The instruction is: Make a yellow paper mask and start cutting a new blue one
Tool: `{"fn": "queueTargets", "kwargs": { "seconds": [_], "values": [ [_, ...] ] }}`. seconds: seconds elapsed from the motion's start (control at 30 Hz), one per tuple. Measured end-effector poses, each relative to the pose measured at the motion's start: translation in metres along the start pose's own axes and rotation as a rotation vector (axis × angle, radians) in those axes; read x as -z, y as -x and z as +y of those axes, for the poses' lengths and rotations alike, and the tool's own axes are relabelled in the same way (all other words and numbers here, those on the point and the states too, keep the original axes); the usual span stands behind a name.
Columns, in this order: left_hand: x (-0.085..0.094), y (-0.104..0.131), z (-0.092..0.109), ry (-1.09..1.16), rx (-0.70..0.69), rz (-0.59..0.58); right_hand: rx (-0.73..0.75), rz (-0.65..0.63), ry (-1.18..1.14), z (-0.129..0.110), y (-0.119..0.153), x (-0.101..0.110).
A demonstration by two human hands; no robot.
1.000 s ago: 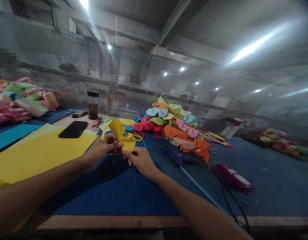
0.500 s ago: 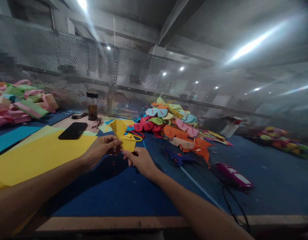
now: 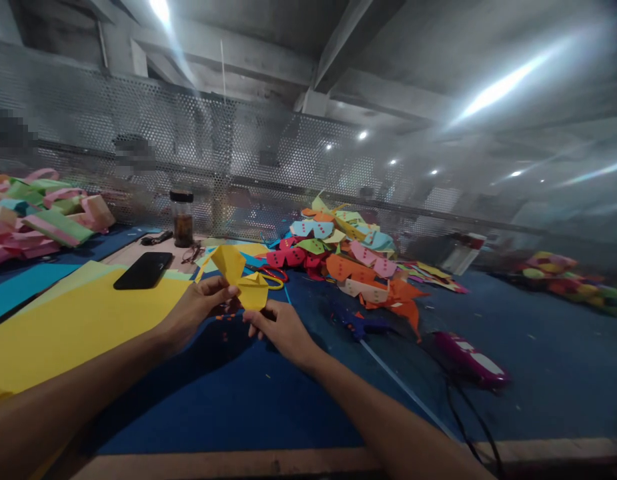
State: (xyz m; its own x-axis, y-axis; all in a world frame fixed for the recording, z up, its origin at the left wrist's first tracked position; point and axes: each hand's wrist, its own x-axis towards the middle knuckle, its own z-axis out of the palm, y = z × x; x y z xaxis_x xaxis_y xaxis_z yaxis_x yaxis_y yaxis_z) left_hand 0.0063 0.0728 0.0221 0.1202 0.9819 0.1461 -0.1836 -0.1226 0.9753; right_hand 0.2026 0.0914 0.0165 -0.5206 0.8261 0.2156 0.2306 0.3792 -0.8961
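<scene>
Both hands hold a folded yellow paper butterfly [image 3: 251, 293] above the blue table mat. My left hand [image 3: 211, 300] pinches it on the left side, below a raised, fanned-out wing. Fingers of my right hand [image 3: 275, 327] grip its lower right edge. Just behind the folded paper lie scissors [image 3: 274, 279] with red and yellow handles, partly hidden by it. Small orange-red bits [image 3: 225, 319] lie on the mat under my hands.
Yellow paper sheets [image 3: 83, 320] and a black phone [image 3: 144, 270] lie left, with a dark-lidded jar [image 3: 182, 220] behind. Right are a pile of folded paper pieces [image 3: 353, 267], a blue glue gun [image 3: 355, 323] with a clear stick, and a purple device [image 3: 471, 360] with a cord.
The yellow paper has turned slightly in my hands, showing its folded flap and wing more openly. My view has tilted a little, so things sit slightly lower.
</scene>
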Motion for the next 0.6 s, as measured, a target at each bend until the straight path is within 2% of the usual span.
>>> {"fn": "queueTargets", "kwargs": {
  "seconds": [0.1, 0.3, 0.47, 0.6],
  "values": [
    [0.0032, -0.0014, -0.0002, 0.046, -0.010, 0.039, -0.040, -0.080, -0.157, -0.0018, -0.0020, 0.0037],
    [0.0015, -0.0021, 0.0019, 0.092, -0.008, 0.052, -0.282, -0.140, -0.621, -0.0017, -0.0027, 0.0036],
    [-0.0009, 0.0019, 0.0031, 0.091, 0.003, 0.014, -0.325, -0.154, -0.678, -0.0016, -0.0024, 0.0044],
    [0.0035, -0.0006, -0.0019, 0.097, 0.047, 0.030, -0.258, -0.062, -0.608, -0.0008, -0.0040, 0.0074]
  ]
}}
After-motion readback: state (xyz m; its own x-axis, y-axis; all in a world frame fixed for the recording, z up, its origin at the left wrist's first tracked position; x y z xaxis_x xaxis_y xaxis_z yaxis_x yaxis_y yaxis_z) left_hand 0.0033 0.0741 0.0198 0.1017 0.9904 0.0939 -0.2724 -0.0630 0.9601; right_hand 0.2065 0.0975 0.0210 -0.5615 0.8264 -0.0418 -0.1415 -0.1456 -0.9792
